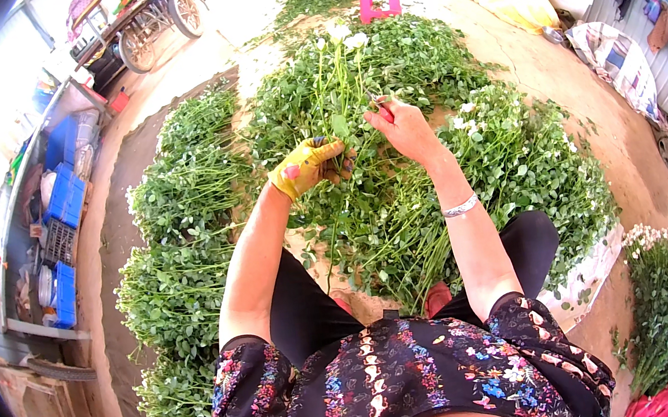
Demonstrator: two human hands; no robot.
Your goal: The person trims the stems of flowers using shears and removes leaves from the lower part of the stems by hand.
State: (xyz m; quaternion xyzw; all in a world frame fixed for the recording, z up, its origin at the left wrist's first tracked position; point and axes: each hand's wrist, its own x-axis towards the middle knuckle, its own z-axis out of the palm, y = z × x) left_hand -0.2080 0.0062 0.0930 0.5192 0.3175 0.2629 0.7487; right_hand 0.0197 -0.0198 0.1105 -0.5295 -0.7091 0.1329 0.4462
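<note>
My left hand [312, 166], in a yellow patterned glove, is closed around the stems of a few cut flowers [336, 87]. Their white blooms [356, 41] point away from me, and a long leafy stem trails below the glove. Close by on the right, my bare right hand [403, 129] grips red-handled pruning shears [380, 111], partly hidden by the fingers. The small metal tip is beside the stems; whether it touches them I cannot tell. A large heap of leafy cut stems [400, 200] lies under and around both hands.
Rows of cut flowers [183, 202] lie on dark sheeting at the left. A pink stool [379, 1] stands beyond the heap. Blue crates [66, 195] fill a left shelf, and a wheeled cart [153, 26] stands at far left. Another flower bundle [667, 305] is at lower right.
</note>
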